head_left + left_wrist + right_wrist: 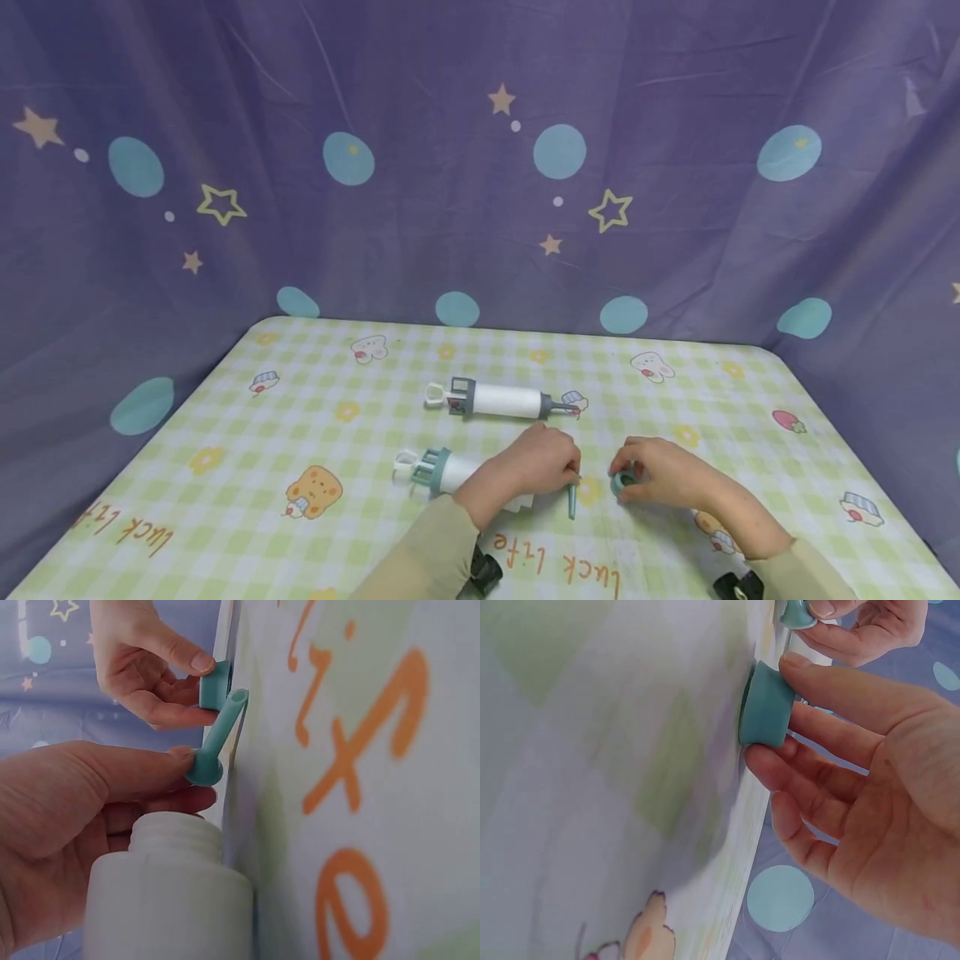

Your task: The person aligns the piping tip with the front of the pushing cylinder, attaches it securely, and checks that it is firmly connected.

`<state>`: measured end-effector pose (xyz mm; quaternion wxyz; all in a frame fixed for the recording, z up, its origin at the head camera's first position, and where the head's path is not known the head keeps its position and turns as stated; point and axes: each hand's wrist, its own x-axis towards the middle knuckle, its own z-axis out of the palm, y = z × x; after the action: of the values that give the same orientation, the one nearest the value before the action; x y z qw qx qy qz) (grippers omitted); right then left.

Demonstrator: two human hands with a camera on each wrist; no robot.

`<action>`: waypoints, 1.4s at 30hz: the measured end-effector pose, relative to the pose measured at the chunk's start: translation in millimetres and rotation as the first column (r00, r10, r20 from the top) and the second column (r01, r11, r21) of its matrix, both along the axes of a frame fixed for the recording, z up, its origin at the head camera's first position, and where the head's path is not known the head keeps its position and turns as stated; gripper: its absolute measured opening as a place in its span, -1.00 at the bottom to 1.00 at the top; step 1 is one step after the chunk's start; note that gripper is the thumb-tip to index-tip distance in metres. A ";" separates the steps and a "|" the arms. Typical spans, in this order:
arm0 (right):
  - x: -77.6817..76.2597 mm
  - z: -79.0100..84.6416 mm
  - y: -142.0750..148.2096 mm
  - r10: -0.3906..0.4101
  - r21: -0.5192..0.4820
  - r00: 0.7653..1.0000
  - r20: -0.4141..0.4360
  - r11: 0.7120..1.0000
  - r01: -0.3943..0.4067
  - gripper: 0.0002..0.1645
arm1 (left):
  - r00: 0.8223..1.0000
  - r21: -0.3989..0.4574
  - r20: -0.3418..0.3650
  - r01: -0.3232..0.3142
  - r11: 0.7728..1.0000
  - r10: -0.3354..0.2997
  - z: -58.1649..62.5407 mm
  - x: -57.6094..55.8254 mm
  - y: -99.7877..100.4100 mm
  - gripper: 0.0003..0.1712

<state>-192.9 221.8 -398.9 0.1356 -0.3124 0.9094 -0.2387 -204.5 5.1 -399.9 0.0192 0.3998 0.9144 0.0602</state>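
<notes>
My left hand (542, 458) pinches a teal nozzle (220, 735) with a narrow tube and a rounded wider end, between thumb and fingers. To its right, my right hand (667, 472) pinches a short teal ring cap (767, 705) just at the cloth. The two pieces are apart in the head view. Under my left forearm lies a white syringe-like dispenser (459, 473) with a teal collar and white plunger handle, partly hidden. Its bare threaded mouth (176, 836) shows in the left wrist view, close below the left fingers.
Behind the hands lies a second white dispenser (506, 401) with a grey collar, a grey nozzle and a white handle. A green-checked cloth (360, 442) covers the table. A purple curtain (450, 217) hangs behind its far edge.
</notes>
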 end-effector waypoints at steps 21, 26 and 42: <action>-14.5 -0.1 -20.2 -0.042 -0.044 0.993 -0.108 0.998 0.038 -0.72 | 0.993 0.162 -0.089 -0.058 0.985 0.073 10.9 -10.9 -26.2 -0.89; -18.2 1.1 -28.2 -0.056 -0.089 0.993 -0.104 0.995 0.047 -0.67 | 0.984 0.209 -0.104 -0.119 0.971 0.143 12.5 -12.6 -32.7 -0.92; -33.2 3.7 -52.8 -0.048 -0.181 0.977 -0.208 0.983 0.010 -0.61 | 0.920 0.425 -0.099 -0.306 0.852 0.380 14.3 -16.6 -49.2 -0.93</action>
<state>-226.1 169.0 -395.2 0.0062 -0.3333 0.8981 -0.2868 -221.1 -44.2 -385.6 -0.1567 0.2288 0.9370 0.2125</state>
